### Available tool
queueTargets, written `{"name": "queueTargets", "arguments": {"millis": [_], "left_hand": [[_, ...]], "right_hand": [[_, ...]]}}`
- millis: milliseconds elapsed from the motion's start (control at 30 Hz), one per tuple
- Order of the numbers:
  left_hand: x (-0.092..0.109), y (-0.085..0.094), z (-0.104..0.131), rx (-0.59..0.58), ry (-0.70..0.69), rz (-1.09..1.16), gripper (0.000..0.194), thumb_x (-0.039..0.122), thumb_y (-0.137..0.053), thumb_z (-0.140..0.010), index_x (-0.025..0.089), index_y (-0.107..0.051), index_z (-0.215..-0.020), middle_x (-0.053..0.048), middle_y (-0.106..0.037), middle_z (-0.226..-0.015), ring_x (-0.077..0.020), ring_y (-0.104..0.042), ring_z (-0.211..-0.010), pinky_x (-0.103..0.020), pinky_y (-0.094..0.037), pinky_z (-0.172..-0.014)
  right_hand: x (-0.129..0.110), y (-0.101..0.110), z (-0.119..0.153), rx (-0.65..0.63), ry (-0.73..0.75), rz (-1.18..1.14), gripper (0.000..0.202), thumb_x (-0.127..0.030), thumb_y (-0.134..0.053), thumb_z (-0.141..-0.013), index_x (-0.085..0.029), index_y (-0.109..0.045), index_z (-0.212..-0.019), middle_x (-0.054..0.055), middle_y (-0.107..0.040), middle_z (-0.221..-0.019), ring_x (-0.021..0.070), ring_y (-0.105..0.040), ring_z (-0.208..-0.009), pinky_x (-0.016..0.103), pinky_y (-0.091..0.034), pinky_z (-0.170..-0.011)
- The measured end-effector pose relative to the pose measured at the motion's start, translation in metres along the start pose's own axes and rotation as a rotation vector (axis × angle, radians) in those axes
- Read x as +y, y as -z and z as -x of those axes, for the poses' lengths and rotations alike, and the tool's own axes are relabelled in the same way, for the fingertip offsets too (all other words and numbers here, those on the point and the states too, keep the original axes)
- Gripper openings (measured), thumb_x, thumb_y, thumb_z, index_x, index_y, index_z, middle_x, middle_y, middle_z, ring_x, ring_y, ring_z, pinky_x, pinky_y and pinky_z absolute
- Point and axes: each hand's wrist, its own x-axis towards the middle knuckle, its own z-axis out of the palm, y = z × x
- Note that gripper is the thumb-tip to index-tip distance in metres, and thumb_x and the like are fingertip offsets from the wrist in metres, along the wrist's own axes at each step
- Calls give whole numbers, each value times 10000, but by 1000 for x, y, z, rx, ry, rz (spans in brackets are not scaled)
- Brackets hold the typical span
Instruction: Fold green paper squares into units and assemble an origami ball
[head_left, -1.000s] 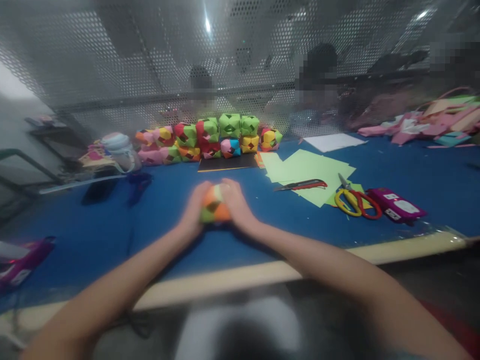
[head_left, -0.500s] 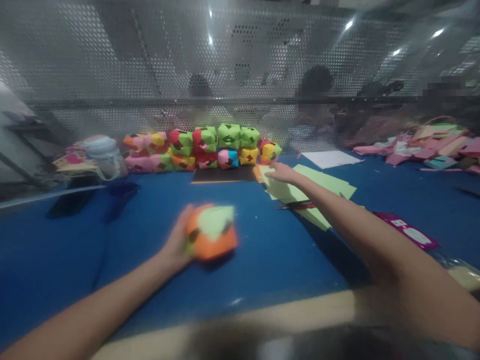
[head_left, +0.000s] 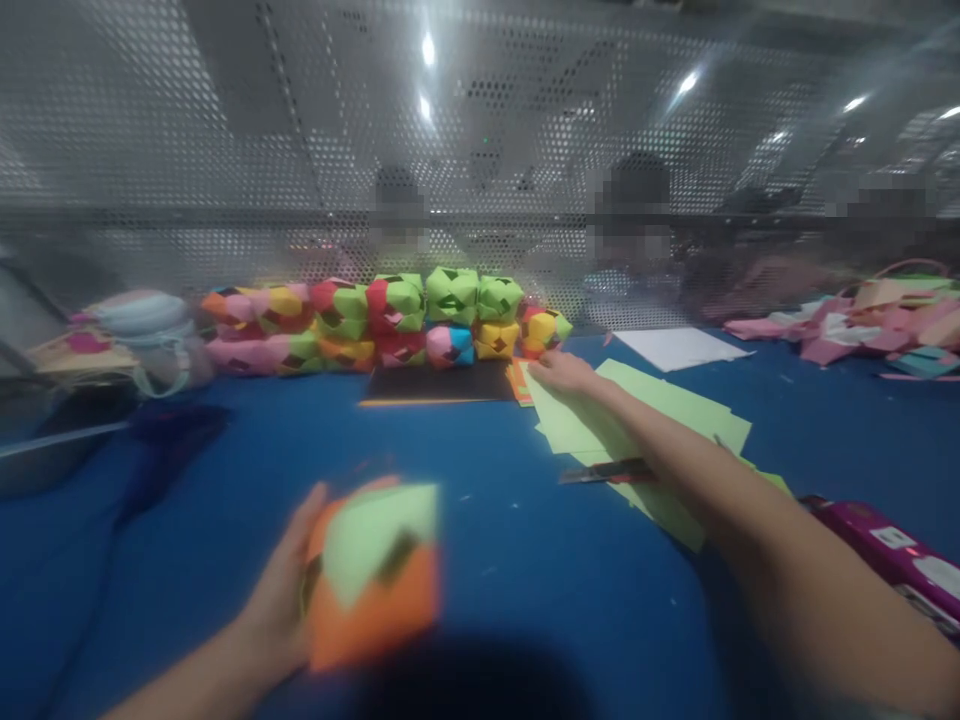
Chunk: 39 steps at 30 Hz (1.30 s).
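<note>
From the left, on a blue-topped table [head_left: 517,540], a pale-lidded jug [head_left: 146,318] and, nearer, a dark, blurred object [head_left: 176,430] too unclear to name. Low in view, the left hand [head_left: 279,590], with fingers wrapped around the left side of an orange-and-green paper cube [head_left: 375,580]: blurred, blocky, without any clear long axis, pale green above and orange below. Behind, a two-tier row of folded cubes [head_left: 397,310] in red, green, pink and yellow, with a black sheet [head_left: 435,385] flat before it. At the right end of that sheet, a small stack of orange paper pieces [head_left: 519,385], lengthwise toward the row, as far as visible. Just beside the stack, at the corner of some pale green sheets [head_left: 675,405], the right hand [head_left: 564,375], with fingertips toward the pieces; impossible to tell whether pinching or merely resting. Of the two hands, the right far nearer to the stack; from the cube, the stack well apart, diagonally beyond and to the right. Partly behind the right forearm, a red-and-dark tool [head_left: 609,471] lying across the green sheets. Farther right, a white sheet [head_left: 679,350], a heap of pink folded paper [head_left: 847,325] and, nearer, a purple device [head_left: 892,545].
</note>
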Motion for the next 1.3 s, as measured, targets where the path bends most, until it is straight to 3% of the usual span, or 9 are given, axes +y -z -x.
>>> {"name": "queueTargets", "arguments": {"millis": [167,333,467,600,767,867,1067,1300], "left_hand": [[1,-2,1,230,40,80,616,642,-679,-642,359,-650,-1188,-82,-749,-1014,-349,-708,-888,-514,-504,-857],[1,-1,0,340,50,59,732,681,-686,-581,382,-606,-1244,-86,-752,-995,-366,-711,-863,-497,-522,-817],[1,-3,1,386,60,52,813,707,-681,-555,415,-540,-1301,-70,-756,-983,-374,-712,-842,-487,-533,-779],[2,-8,2,391,59,58,899,673,-697,-568,421,-422,-1386,-78,-750,-1011,-386,-704,-874,-509,-521,-812],[3,-5,0,396,24,117,912,629,-688,-607,423,-345,-1427,-71,-730,-1082,-373,-699,-915,-533,-491,-889],[4,-8,0,374,53,159,914,621,-659,-641,423,-284,-1451,-69,-735,-1066,-375,-699,-909,-560,-472,-905],[8,-24,4,338,50,150,910,605,-619,-715,348,-215,-1488,-94,-740,-1045,-353,-701,-917,-520,-462,-936],[8,-13,1,357,74,131,914,662,-616,-668,403,-255,-1467,-81,-720,-1109,-351,-697,-932,-526,-450,-942]], "right_hand": [[1,-1,5,12,115,-18,430,-497,-351,-911,-171,-623,-846,118,-680,-923,232,-619,-836,289,-420,-682],[2,0,9,17,191,-74,387,-501,-441,-878,-186,-627,-751,79,-684,-865,195,-612,-784,266,-420,-669],[16,8,1,118,108,-139,368,-497,-454,-862,-191,-657,-847,87,-688,-924,224,-619,-837,298,-448,-711],[38,20,-21,320,-64,-197,400,-366,-465,-838,-101,-596,-1109,191,-626,-1129,300,-585,-1017,386,-460,-825],[52,24,-53,359,-60,-330,680,-242,-590,-728,-75,-416,-1364,192,-548,-1308,280,-548,-1148,370,-453,-933],[51,22,-64,327,7,-397,686,-200,-598,-705,-108,-442,-1368,150,-556,-1322,247,-573,-1118,349,-472,-930],[43,16,-66,303,90,-453,648,-156,-598,-679,-97,-516,-1319,119,-655,-1156,227,-629,-976,361,-505,-887],[37,13,-60,310,148,-420,659,-147,-590,-678,-103,-507,-1330,123,-640,-1189,236,-617,-1016,365,-490,-911]]}}
